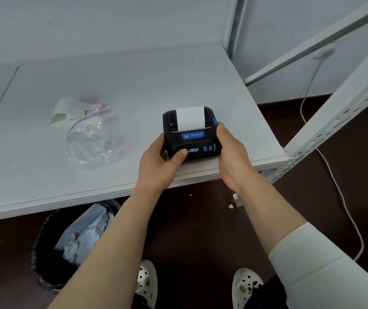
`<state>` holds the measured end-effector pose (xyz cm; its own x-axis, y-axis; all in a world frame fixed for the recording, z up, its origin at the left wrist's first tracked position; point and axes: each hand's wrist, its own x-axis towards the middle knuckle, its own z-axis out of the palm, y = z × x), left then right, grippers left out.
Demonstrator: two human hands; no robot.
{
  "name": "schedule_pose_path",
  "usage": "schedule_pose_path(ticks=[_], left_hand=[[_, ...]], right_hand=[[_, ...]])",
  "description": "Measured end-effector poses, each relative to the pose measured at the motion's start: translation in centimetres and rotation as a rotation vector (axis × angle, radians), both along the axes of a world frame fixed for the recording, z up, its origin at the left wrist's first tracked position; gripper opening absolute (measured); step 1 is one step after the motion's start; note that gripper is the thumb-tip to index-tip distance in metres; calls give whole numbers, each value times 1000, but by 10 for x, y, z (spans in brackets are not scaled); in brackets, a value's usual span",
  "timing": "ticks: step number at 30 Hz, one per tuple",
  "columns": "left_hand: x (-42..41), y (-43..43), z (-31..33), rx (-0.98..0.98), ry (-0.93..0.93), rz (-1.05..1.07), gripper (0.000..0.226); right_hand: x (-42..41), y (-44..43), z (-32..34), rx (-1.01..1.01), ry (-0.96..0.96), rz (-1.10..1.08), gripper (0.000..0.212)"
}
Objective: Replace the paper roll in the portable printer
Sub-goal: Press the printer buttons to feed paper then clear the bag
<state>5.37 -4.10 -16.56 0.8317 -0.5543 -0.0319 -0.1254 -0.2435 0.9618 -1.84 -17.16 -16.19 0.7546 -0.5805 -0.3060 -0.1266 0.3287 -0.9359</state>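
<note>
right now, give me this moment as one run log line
left hand on printer | right hand on printer | paper showing | bag left | printer on table

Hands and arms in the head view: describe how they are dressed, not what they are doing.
Both hands, left hand and right hand, are bare: no gloves, rings or watch show. The left forearm is uncovered to the frame's edge. The right arm wears a white sleeve pushed up near the elbow, with faint creases.
</note>
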Motion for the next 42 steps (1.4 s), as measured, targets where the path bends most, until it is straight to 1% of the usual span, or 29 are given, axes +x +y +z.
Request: schedule_pose_path(ticks=[2, 4, 8, 15, 19, 24, 36, 42], left_hand=[[1, 0, 2, 26, 37, -21, 42], [3, -1, 0, 85, 9, -36, 51], [7, 0, -4, 172, -80, -31, 51], [7, 0, -4, 177, -93, -35, 55], [8, -1, -3, 194, -89, -37, 57], [10, -1, -3, 219, -118, -40, 59], [9, 0, 0, 213, -106, -46, 69], [10, 0, 0, 213, -101, -44, 67]], right_hand=[[0, 2, 3, 11, -14, -27, 30], [0, 1, 4, 26, -22, -56, 32], [1, -1, 4, 62, -47, -91, 33], [-4, -6, 8, -35, -63, -33, 28], [-9, -15, 10, -48, -85, 67, 39], [-15, -18, 10, -85, -76, 117, 46], [-15, -17, 6, -141, -23, 91, 58], [-15, -18, 6, -183, -37, 113, 55]])
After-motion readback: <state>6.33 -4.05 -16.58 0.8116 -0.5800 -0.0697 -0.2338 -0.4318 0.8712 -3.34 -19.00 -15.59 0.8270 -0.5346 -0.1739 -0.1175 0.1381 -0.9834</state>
